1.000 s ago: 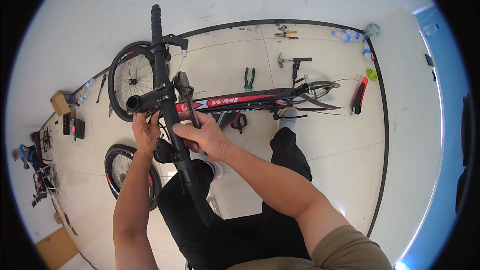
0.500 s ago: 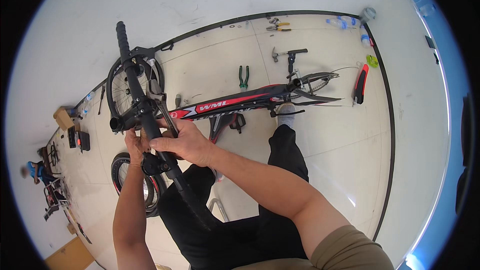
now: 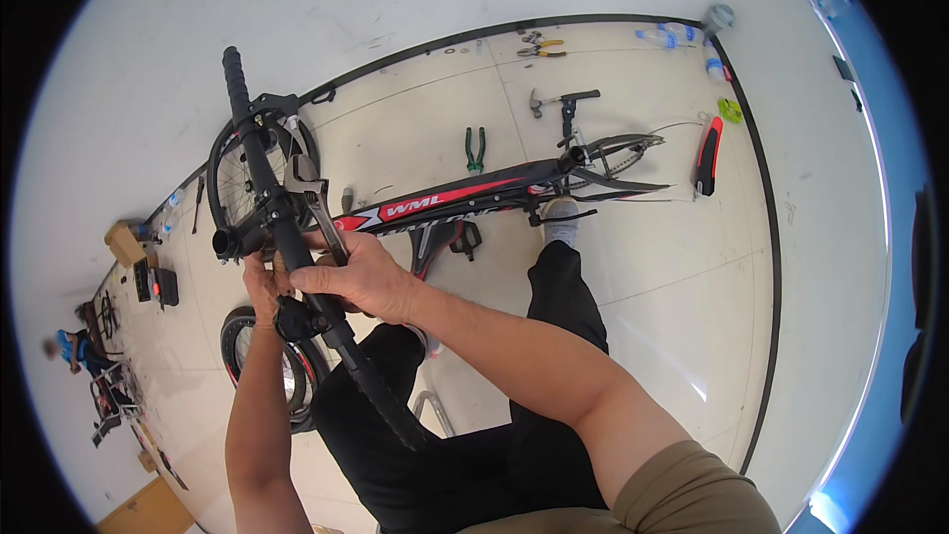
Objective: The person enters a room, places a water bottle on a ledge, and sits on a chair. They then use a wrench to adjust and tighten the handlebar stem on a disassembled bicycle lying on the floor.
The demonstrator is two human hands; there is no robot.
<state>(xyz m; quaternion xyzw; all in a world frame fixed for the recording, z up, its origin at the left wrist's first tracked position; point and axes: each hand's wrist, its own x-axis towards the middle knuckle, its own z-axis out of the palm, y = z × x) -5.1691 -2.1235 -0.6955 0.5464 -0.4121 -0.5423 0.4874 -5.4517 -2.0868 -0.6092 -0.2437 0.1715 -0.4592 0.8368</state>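
A black bicycle handlebar [image 3: 259, 160] slants from the upper left down to my lap. It is joined to a black and red bike frame [image 3: 484, 188] stretching to the right. My right hand [image 3: 368, 279] grips the handle of a metal adjustable wrench [image 3: 318, 200], its thumb lying against the handlebar. The wrench's jaw end points up beside the middle of the bar. Just left of the bar, my left hand [image 3: 262, 289] is closed low by the stem [image 3: 240, 237]; the bar hides what its fingers hold.
Green-handled pliers [image 3: 475, 150], a hammer [image 3: 563, 99] and a red-black fender [image 3: 708, 156] lie on the floor beyond the frame. A spoked wheel [image 3: 229, 183] stands near the wall, and tires [image 3: 237, 336] lie at left. Another person [image 3: 71, 348] sits far left.
The view has shifted slightly, and the floor items sit a little to the left. Both hands keep their places, with the wrench still in the right one.
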